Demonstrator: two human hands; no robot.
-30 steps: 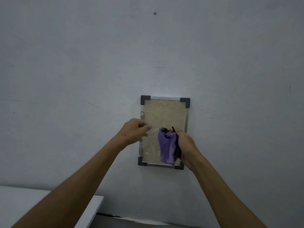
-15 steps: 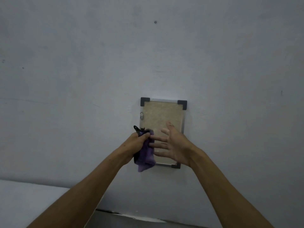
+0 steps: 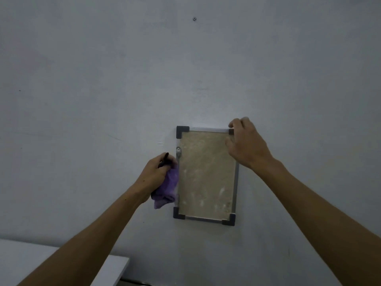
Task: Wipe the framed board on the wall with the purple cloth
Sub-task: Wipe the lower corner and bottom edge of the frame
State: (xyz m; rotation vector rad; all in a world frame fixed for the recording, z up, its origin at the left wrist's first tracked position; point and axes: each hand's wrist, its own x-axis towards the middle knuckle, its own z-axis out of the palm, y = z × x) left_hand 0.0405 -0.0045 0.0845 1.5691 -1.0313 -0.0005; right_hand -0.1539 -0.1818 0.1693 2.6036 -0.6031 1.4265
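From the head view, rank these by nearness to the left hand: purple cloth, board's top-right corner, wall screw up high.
1. purple cloth, in the left hand, at the board's left edge.
2. top-right corner, under the right hand.
3. wall screw, high above.

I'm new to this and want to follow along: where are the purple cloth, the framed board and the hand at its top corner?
purple cloth [image 3: 167, 187]: head view, bunched middle.
framed board [image 3: 204, 174]: head view, bare centre panel.
right hand [image 3: 246, 144]: head view, back of hand.

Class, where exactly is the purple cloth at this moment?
The purple cloth is bunched in the left hand, against the left edge of the framed board.
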